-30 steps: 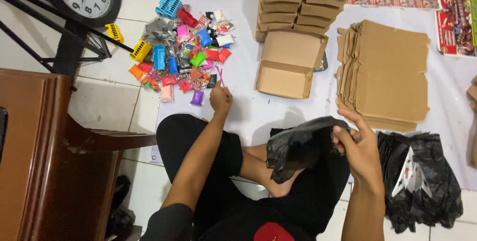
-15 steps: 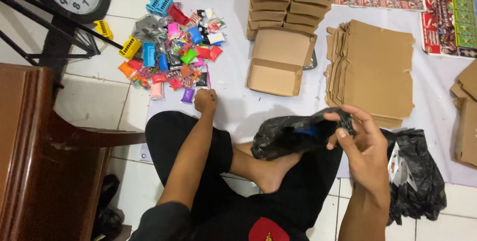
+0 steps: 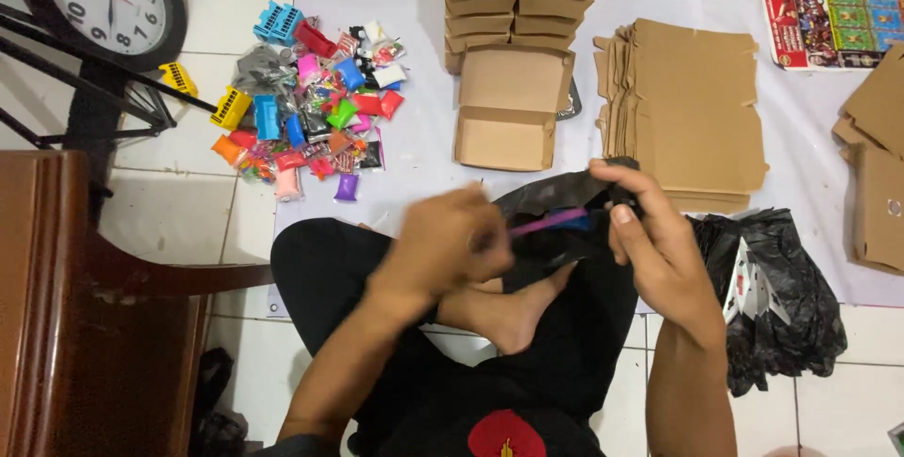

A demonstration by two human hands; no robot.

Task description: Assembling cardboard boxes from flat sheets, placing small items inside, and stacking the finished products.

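Left hand (image 3: 452, 245) pushes a purple packet (image 3: 549, 223) into the black bag (image 3: 556, 198) gripped by the right hand (image 3: 650, 231), above a white floor sheet (image 3: 419, 151).

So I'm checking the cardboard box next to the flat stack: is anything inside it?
No, the open cardboard box on the white sheet shows only its bare brown inside, with nothing in it.

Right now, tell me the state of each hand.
Left hand: closed on a small purple packet, at the bag's mouth; blurred.
Right hand: gripping the black plastic bag, holding it open.
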